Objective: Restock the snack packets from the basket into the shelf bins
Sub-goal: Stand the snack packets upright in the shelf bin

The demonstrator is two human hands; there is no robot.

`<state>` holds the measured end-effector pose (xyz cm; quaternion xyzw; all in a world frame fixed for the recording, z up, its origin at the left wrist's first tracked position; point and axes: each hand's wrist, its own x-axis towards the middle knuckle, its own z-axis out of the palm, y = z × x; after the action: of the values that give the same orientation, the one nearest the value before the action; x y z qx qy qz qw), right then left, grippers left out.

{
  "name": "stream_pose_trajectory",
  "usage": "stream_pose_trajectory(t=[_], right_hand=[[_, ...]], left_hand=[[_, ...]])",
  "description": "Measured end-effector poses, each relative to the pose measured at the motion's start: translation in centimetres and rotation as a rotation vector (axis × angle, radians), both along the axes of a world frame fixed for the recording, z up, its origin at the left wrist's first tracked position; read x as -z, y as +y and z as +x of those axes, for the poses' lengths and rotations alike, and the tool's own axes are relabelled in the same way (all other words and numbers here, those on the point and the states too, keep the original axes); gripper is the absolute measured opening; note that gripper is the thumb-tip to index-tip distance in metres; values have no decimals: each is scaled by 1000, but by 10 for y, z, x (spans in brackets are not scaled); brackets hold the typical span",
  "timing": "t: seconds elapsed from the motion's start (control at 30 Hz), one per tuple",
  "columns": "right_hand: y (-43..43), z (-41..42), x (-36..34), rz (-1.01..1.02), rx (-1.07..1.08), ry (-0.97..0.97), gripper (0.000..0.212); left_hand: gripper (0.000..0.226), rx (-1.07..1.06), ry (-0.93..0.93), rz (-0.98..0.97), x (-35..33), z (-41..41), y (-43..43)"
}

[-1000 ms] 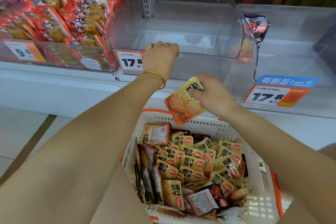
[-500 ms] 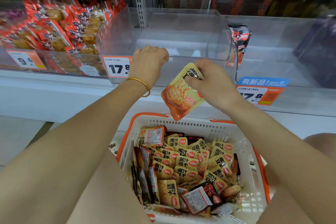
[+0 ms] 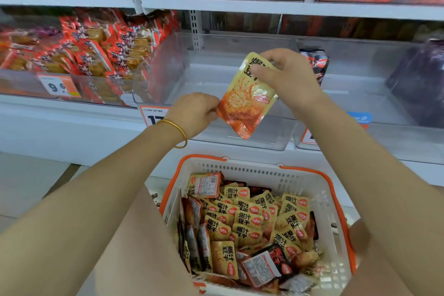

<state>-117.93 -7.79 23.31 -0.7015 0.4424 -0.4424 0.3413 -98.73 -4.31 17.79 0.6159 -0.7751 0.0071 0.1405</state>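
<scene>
**Q:** As both bare arms are reaching forward, what are the hands doing?

**A:** The right hand (image 3: pixel 286 79) is pinching the top edge of a yellow-and-orange snack packet (image 3: pixel 247 103) between its thumb and curled fingers. The packet is hanging below that hand, tilting slightly. The left hand (image 3: pixel 194 113), wearing a gold bangle (image 3: pixel 177 132) at the wrist, is curling its fingers tightly, and they are meeting the packet's lower left edge. I cannot tell whether it is gripping the packet or only touching it.

**Q:** Where is the packet hanging relative to the shelf?

**A:** It is hanging between the two hands, at the front of a clear plastic bin (image 3: pixel 173 67) lying just beyond them. An orange-framed price tag (image 3: pixel 153 115) is peeking out just left of the left hand.

**Q:** And where is the rest of the stock sitting?

**A:** Below both wrists, between the forearms, a white basket (image 3: pixel 240 168) with orange handles is holding a heap of matching yellow packets (image 3: pixel 247 220), with a few dark ones mixed in. Beyond and left of the left hand, red packets (image 3: pixel 96 55) are filling a neighbouring bin (image 3: pixel 24 84). Just beyond the right hand, on its right side, a black packet (image 3: pixel 314 65) is standing upright.
</scene>
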Motion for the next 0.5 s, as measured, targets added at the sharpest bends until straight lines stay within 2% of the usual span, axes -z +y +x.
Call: stream_pose_trajectory(t=[0.07,0.13,0.2,0.23,0.3,0.4,0.43,0.5], right_hand=[[-10,5,-1,28,0,-5,8],[-20,12,-2,83,4,-32,11],[-30,24,-4,186,-11,-89,11],[-37,32,-3,245,-22,-131,11],[-48,51,-2,366,-30,-224,14],[-70,75,3,624,-81,-430,24],[-78,81,6,708,-116,-425,29],[-96,94,15,776,-175,-211,26]], left_hand=[[25,-40,152,108,-12,1,-2],[40,-72,515,192,-30,2,-5],[30,-88,886,226,-48,4,-9],[20,-102,966,257,-54,5,-13],[14,-126,934,282,-57,12,-26],[9,-270,919,216,-49,30,-54],[8,-330,926,183,-45,37,-64],[6,-415,910,140,-38,49,-82]])
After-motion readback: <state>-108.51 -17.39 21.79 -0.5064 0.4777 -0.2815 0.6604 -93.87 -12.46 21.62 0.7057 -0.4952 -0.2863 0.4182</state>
